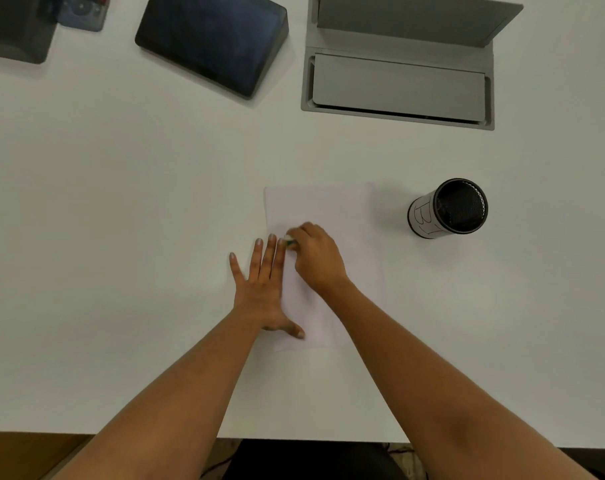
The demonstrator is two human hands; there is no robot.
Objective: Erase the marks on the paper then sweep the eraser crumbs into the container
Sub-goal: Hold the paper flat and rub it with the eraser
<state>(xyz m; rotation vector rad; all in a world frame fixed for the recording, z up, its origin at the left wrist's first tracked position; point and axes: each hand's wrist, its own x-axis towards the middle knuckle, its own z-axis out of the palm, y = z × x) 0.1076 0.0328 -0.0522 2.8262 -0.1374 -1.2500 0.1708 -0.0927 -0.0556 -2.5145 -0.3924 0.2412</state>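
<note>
From the head view, your left hand (264, 284) lies flat with fingers spread on the paper's (332, 209) left edge. Your right hand (316, 259) is pinched around the eraser (290, 242), pressing it onto the paper. The black mesh container (450, 207) stands upright on the counter (121, 202), right of the paper.

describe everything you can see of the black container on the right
The container is a round cup of black mesh, as it looks, with a dark rim and a white label bearing drawn lines around its side. It stands upright and open on the white table, right of the paper, apart from it. Nothing shows inside; neither hand touches it.
</note>
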